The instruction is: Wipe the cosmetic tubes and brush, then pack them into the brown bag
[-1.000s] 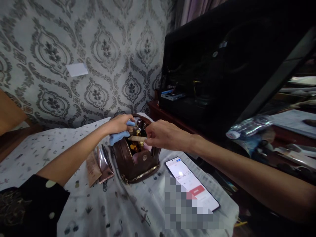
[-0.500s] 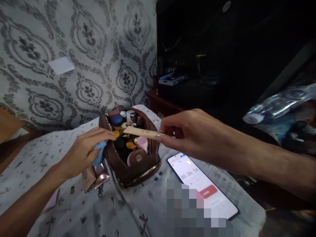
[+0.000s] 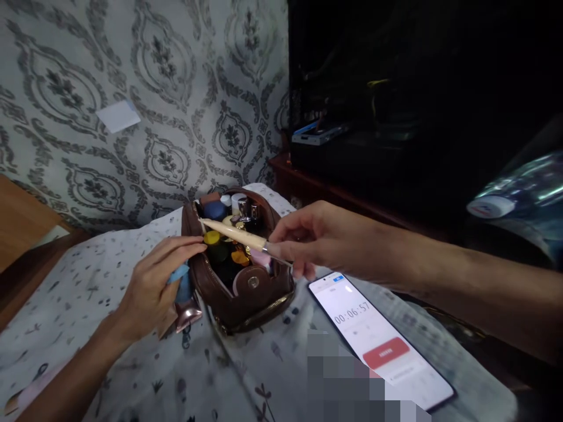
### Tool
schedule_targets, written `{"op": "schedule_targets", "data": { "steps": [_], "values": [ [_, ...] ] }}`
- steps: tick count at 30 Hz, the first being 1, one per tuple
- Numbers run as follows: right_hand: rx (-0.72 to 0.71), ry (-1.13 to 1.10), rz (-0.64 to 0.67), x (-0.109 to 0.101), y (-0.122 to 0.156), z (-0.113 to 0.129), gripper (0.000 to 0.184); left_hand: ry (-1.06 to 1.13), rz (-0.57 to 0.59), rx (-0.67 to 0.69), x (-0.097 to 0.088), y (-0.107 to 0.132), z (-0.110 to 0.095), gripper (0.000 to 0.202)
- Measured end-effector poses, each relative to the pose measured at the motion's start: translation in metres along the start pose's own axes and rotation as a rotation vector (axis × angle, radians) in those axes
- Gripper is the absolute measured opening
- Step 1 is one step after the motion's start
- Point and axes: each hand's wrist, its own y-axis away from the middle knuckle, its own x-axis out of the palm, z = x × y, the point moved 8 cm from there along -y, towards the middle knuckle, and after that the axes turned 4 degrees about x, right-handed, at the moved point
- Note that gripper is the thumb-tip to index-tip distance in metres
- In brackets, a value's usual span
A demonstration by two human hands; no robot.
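Above the open brown toiletry bag (image 3: 259, 310), my right hand (image 3: 316, 237) pinches a slim beige cosmetic tube (image 3: 237, 234) by its silver cap end; the flat end points left. My left hand (image 3: 147, 281) has a blue cloth (image 3: 179, 274) tucked in its curled lower fingers. Its upper fingers stretch to the bag's left edge, close to a yellow lid (image 3: 212, 237). Inside the bag stand several bottles and jars, among them a dark blue cap (image 3: 214, 210). Just left of the bag lies a shiny rose-coloured tube (image 3: 189, 315), partly hidden by my left hand.
A phone (image 3: 382, 340) showing a running timer lies right of the bag on the patterned cloth (image 3: 229, 381). A clear plastic bottle (image 3: 519, 193) is at the far right. A dark screen (image 3: 396, 70) stands behind, beside the patterned wall (image 3: 167, 117).
The beige tube has tilted, its flat end now further left and higher, over the bag's left side. The right-hand fingers have shifted on its cap. The view has turned slightly.
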Motion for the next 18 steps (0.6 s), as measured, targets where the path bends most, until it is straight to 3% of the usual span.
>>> {"op": "schedule_targets", "data": {
  "steps": [5, 7, 14, 18],
  "values": [
    [0.034, -0.042, 0.012, 0.009, -0.002, 0.003, 0.009, 0.000, 0.014, -0.028, -0.001, 0.003, 0.001, 0.047],
    [0.017, 0.008, 0.004, 0.012, -0.004, 0.007, 0.014, -0.008, 0.010, -0.048, 0.000, 0.005, 0.001, 0.047],
    [-0.165, 0.489, -0.073, 0.025, -0.017, 0.045, 0.010, 0.012, -0.018, -0.102, 0.003, 0.010, 0.004, 0.048],
    [-0.251, 0.650, -0.077, 0.040, -0.030, 0.060, 0.014, 0.018, -0.015, -0.101, 0.003, 0.009, 0.005, 0.046]
  ]
}}
